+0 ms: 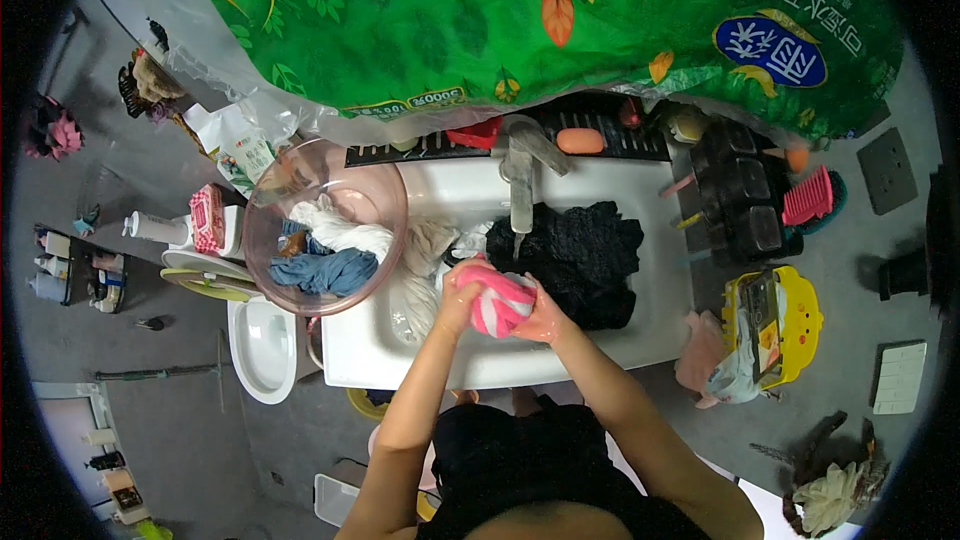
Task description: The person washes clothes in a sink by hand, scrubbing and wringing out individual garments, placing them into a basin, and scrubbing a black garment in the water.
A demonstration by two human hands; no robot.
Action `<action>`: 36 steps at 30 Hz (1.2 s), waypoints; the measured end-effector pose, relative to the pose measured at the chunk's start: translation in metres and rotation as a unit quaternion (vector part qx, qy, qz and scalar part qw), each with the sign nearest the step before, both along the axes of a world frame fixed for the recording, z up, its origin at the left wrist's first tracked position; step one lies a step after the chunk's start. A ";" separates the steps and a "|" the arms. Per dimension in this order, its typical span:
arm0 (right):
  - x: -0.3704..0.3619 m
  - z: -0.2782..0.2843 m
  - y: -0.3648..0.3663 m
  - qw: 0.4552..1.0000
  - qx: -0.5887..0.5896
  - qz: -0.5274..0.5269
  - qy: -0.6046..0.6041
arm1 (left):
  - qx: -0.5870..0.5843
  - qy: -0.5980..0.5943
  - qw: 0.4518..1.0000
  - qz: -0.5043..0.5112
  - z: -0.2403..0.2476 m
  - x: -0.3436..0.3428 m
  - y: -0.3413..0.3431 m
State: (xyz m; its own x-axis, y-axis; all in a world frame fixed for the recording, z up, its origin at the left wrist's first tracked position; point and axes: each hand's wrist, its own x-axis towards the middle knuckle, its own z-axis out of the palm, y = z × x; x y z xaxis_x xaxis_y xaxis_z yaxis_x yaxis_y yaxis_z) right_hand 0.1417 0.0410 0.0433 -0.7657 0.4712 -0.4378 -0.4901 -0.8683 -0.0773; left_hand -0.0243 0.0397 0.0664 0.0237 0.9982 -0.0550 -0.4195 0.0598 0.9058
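Over the front half of the white sink (480,372), a bunched pink-and-white striped cloth (500,302) is squeezed between my two hands. My left hand (462,298) grips its left side, and my right hand (543,315) wraps its right side. The cloth looks wet; its exact kind cannot be told. Behind my right hand a heap of black cloth (585,260) lies in the basin. Pale wet cloth (425,255) lies left of my left hand. The metal faucet (522,190) stands just beyond my hands, its spout pointing toward me.
A clear pinkish tub (395,200) holding white and blue clothes rests over the sink's left end. Along the back, a black rack (640,145) carries an orange soap bar (580,141). A large green plastic package (620,20) overhangs the far side. A yellow basket (800,325) is at right.
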 end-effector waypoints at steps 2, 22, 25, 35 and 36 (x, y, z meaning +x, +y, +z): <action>0.003 0.015 -0.002 0.996 -0.040 0.009 -0.075 | 0.171 0.265 0.948 0.037 0.023 0.005 -0.001; -0.055 0.028 -0.012 0.760 0.453 -0.137 -0.445 | -0.269 -0.358 0.894 0.021 -0.056 -0.005 -0.017; -0.042 0.042 0.001 0.509 0.760 -0.068 -0.399 | -0.387 -0.337 0.856 -0.057 -0.060 0.009 -0.008; -0.063 0.034 -0.013 0.397 0.850 0.039 -0.344 | -0.291 -0.272 0.898 -0.187 -0.106 -0.006 -0.018; -0.066 0.033 -0.016 0.420 0.847 0.031 -0.326 | -0.280 -0.287 0.897 -0.185 -0.104 -0.013 -0.020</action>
